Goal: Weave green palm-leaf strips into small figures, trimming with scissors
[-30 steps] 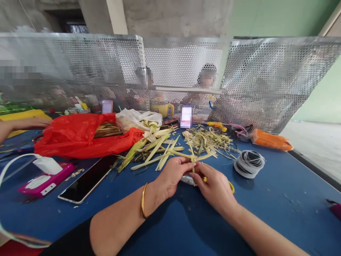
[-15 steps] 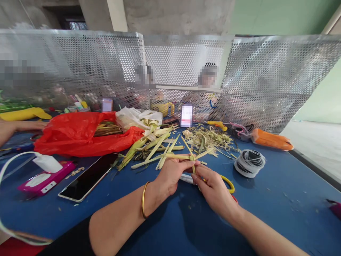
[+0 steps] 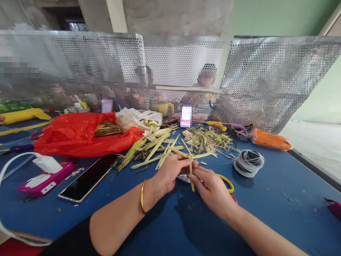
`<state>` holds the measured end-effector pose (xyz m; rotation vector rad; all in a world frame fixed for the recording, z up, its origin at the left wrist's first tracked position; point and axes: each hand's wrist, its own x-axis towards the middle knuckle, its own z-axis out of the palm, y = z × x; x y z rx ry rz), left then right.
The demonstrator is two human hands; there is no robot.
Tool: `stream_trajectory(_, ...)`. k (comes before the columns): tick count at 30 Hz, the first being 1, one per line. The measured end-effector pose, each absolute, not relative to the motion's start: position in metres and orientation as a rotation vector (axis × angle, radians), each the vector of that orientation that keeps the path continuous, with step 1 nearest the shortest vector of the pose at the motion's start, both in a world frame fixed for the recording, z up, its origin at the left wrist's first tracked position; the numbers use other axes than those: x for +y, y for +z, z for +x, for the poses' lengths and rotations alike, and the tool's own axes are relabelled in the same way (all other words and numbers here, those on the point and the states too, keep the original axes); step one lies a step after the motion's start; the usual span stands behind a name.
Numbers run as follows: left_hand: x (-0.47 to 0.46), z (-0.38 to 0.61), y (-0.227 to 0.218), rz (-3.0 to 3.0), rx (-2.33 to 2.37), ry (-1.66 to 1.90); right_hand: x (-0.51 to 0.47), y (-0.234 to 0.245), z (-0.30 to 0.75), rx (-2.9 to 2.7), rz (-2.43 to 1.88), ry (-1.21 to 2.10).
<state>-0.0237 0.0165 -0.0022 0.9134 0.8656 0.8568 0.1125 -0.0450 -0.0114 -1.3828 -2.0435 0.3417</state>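
The bench [image 3: 295,199] ends at the right in a dark edge running back toward the mesh screen [image 3: 183,64], which bounds the far side. Between that edge and the right hand [image 3: 213,185] is a broad stretch of blue top dotted with crumbs, with the spool [image 3: 249,164] at its far side; another stretch lies between the forearms. Room is tighter ahead: loose strips [image 3: 153,151] and scraps [image 3: 210,139] lie just beyond the hands. The phone [image 3: 86,179] and power strip [image 3: 46,180] lie left of the left hand [image 3: 170,172], well apart from it.

The knotted strips [image 3: 190,156] are held between the two hands, above the bench, ends spreading outward. The left fingers are clamped on them near the crossing; the right thumb and fingers pinch the strip pointing down toward the person. The scissors [image 3: 230,183] lie partly hidden under the right hand, yellow and red handles showing.

Half a second ago, that downward strip mostly disappeared behind the right fingers; now a longer end shows below them. Another person's hand, then beside the red bag [image 3: 80,133], has left that spot, and a yellow band [image 3: 23,128] shows there. The spool, scraps and phone have stayed put.
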Motion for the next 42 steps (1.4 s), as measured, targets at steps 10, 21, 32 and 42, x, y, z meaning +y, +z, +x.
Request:
stream_trajectory(10,0.019,-0.025,-0.008,1.033,0.908,0.805,-0.032,-0.008,0.13,-2.193,-1.467,-0.5)
stream_trajectory(21,0.02,-0.022,-0.012,1.103,0.962,0.781,-0.042,-0.009,0.12,-2.201,-1.361,-0.089)
stream_trajectory(32,0.017,-0.026,-0.008,1.206,0.84,0.568,-0.016,-0.009,0.138,-1.137,-1.3,1.176)
stream_trajectory(42,0.012,-0.023,-0.007,1.386,0.855,0.576,-0.014,-0.021,0.139,-1.212,-1.383,0.946)
